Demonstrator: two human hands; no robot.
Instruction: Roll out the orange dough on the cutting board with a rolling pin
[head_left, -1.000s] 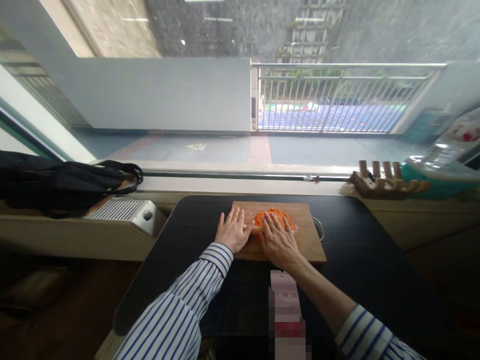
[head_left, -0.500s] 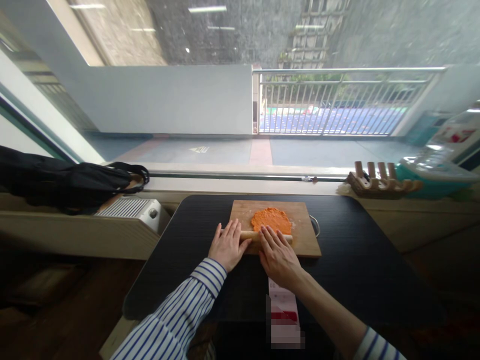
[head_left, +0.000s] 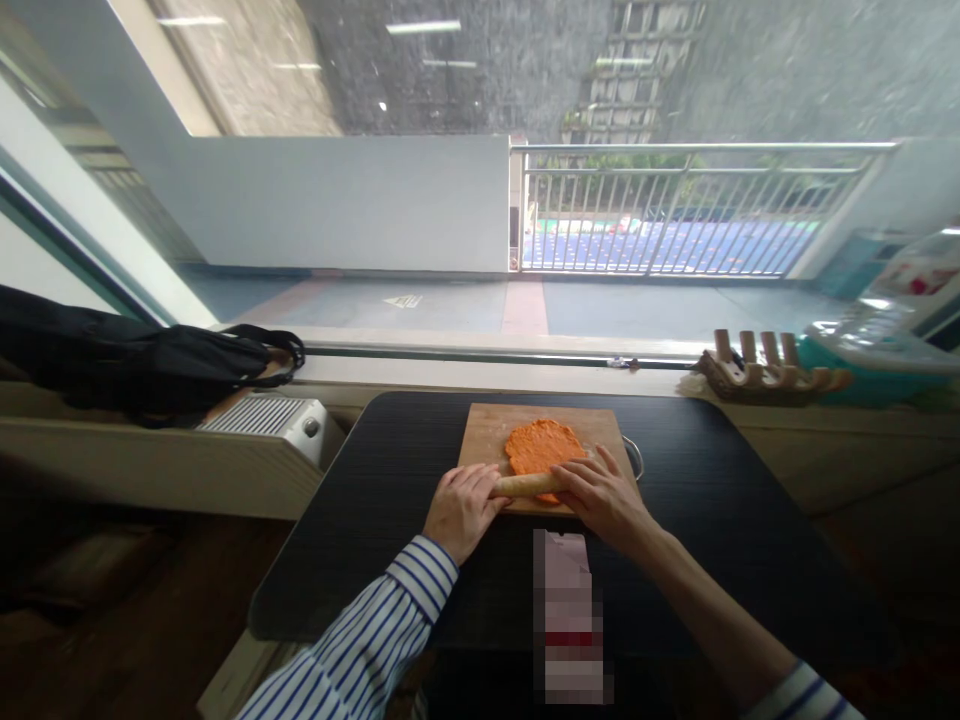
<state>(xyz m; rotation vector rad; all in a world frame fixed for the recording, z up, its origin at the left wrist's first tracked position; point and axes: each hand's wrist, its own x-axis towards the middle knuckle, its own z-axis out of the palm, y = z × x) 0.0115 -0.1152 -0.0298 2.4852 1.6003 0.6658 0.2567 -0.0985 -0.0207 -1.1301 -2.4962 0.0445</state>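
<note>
A flat, roundish sheet of orange dough (head_left: 543, 446) lies on a wooden cutting board (head_left: 484, 435). Across its near part rests a pale wooden rolling pin (head_left: 529, 485). My left hand (head_left: 463, 508) is closed over the pin's left end, fingers together. On the right end sits my right hand (head_left: 606, 500), its fingers bent over the pin and covering that tip. A little of the dough shows on the near side of the pin.
The board lies on a black table (head_left: 712, 530), with a metal handle (head_left: 634, 458) at its right. A pink, partly blurred packet (head_left: 568, 580) lies nearer me. A black bag (head_left: 172, 365) rests by the radiator (head_left: 292, 420); a wooden rack (head_left: 757, 365) stands on the sill.
My right hand has shifted right to the pin's end and now curls over it. The pin sits slightly nearer me, its right end tilted up the board. The view has shifted slightly.
</note>
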